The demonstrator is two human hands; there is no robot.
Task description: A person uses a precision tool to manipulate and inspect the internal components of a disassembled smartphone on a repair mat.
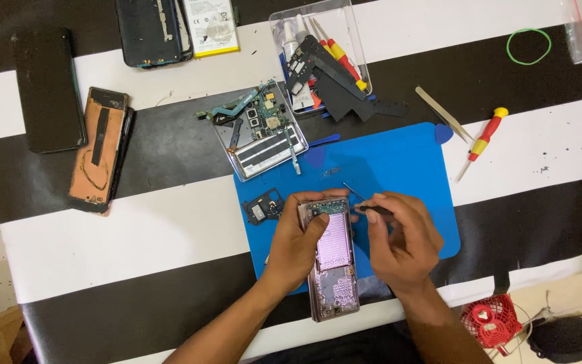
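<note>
My left hand grips the left side of an opened pink phone frame, its insides facing up, over a blue work mat. My right hand pinches thin black tweezers whose tip points toward the phone's top right corner. A small black camera bracket lies on the mat just left of the phone.
A clear tray of removed phone parts and a clear box of tools sit behind the mat. A red-and-yellow screwdriver, metal tweezers, a blue pick, other opened phones and a red fan surround it.
</note>
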